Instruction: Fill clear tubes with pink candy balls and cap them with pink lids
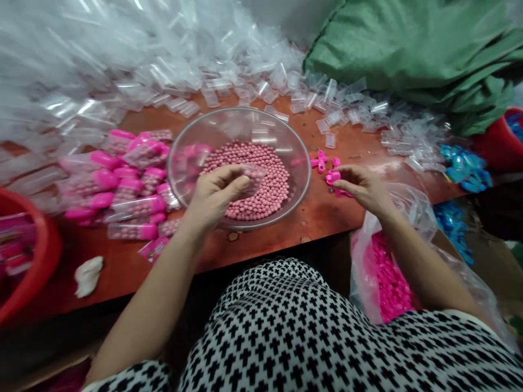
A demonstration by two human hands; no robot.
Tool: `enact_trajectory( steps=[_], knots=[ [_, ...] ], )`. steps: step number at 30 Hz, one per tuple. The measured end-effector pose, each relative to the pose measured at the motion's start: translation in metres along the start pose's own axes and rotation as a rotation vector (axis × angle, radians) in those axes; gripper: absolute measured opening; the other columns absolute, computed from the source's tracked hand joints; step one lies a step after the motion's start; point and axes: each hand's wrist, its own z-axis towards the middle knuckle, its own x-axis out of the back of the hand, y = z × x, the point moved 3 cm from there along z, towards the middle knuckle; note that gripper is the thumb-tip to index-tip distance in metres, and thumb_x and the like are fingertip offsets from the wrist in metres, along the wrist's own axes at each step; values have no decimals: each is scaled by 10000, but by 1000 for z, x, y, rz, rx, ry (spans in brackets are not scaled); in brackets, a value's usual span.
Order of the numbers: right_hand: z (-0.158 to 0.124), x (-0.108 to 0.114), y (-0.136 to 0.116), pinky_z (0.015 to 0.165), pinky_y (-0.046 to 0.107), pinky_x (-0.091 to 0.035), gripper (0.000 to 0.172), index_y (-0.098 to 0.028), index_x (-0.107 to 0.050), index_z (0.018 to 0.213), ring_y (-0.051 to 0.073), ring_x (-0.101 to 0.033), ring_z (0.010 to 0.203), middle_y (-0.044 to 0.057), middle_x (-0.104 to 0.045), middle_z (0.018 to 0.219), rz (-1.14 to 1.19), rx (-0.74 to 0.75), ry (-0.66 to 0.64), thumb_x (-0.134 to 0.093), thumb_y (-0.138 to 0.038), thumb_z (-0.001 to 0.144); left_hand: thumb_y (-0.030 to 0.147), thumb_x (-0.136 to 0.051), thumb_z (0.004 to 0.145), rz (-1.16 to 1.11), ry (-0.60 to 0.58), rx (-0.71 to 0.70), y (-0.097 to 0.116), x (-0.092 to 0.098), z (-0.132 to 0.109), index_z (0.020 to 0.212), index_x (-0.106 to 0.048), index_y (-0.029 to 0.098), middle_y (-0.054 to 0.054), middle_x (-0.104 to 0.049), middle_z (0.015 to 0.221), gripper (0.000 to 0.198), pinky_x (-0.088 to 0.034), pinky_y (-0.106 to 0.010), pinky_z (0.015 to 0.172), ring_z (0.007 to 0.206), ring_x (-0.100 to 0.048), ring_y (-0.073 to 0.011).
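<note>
Over a large clear bowl (302, 190) of pink beads (261, 190), my left hand (216, 193) is closed around a small clear plastic tube (255, 177) with pink beads inside. To the right of the bowl, my right hand (363, 188) pinches a bright pink plastic cap (333, 177) between thumb and fingers, low over the table. A few more pink caps (321, 160) lie beside it. Left of the bowl is a pile of bead-filled tubes with pink caps (134, 207).
Clear tubes (220, 84) are heaped along the back of the orange-brown table (245, 247). A green sack (408, 43) stands at back right, near blue pieces (466, 166). A bag of pink caps (388, 277) sits below my right arm. A red basin (44, 245) is at left.
</note>
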Motion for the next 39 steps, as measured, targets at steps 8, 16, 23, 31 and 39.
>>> enact_trajectory(
  steps=[8, 16, 23, 31, 39],
  knots=[
    [45, -64, -127, 865, 336, -529, 330, -215, -731, 1045, 197, -674, 902, 62, -752, 991, 58, 517, -102, -700, -504, 888, 439, -710, 876, 243, -83, -226, -6, -3, -10, 1170, -767, 210, -74, -763, 1183, 377, -559, -347, 976, 1076, -712, -230],
    [44, -75, -129, 663, 284, -486, 251, -203, -670, 901, 158, -614, 704, 33, -685, 803, -59, 587, -221, -653, -452, 932, 305, -648, 914, 388, 5, -419, 3, -3, -18, 1035, -804, 245, -28, -805, 981, 206, -542, -259, 761, 829, -733, -170],
    [46, -89, -128, 677, 303, -490, 185, -222, -658, 873, 173, -589, 702, 30, -638, 748, -148, 685, -184, -636, -394, 936, 255, -619, 910, 471, 66, -460, -2, -2, -21, 973, -811, 258, -21, -802, 915, 202, -549, -281, 771, 790, -727, -175],
    [60, -74, -121, 915, 421, -573, 535, -294, -671, 1215, 238, -693, 1030, 56, -731, 1116, 505, 291, -354, -814, -530, 756, 394, -781, 780, -152, 121, -156, -9, 7, -3, 1083, -794, 191, -66, -794, 1015, 365, -624, -332, 738, 837, -731, -197],
    [57, -82, -97, 717, 350, -642, 520, -235, -685, 952, 170, -695, 736, 23, -718, 872, 787, 36, -350, -889, -573, 612, 370, -816, 778, -94, 49, -218, -6, 1, -4, 1031, -810, 192, -85, -792, 1042, 309, -601, -394, 894, 925, -740, -227]
  ],
)
